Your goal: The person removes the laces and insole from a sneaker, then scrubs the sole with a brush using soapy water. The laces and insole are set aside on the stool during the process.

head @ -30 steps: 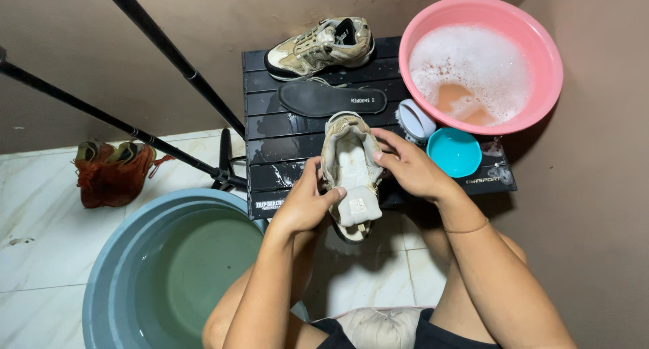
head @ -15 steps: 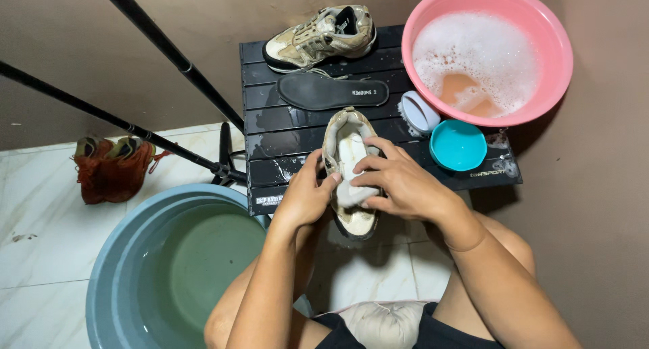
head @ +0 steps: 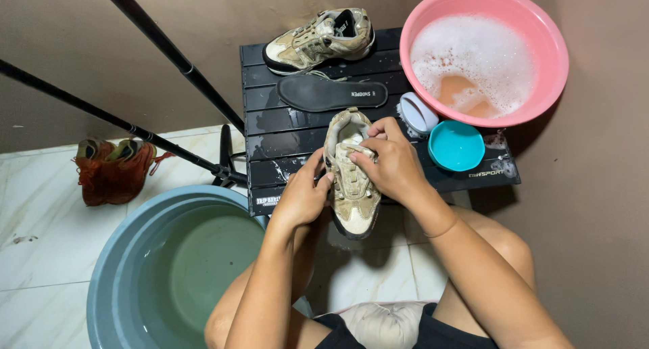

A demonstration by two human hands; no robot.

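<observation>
Only 1 cam, on my head, looking almost straight down over my knees, so no 2nd view to overlap with. It's close enough that my left hand (head: 302,199) and right hand (head: 391,165) sit near centre frame. Top of frame faces the wall w/ the black slatted table (head: 284,136); bottom edge cuts my lap, left side catches the blue tub (head: 111,254).

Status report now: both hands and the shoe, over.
Left hand grips shoe side. Right hand presses on laces. Shoe on black table edge. Nothing blocking.
</observation>
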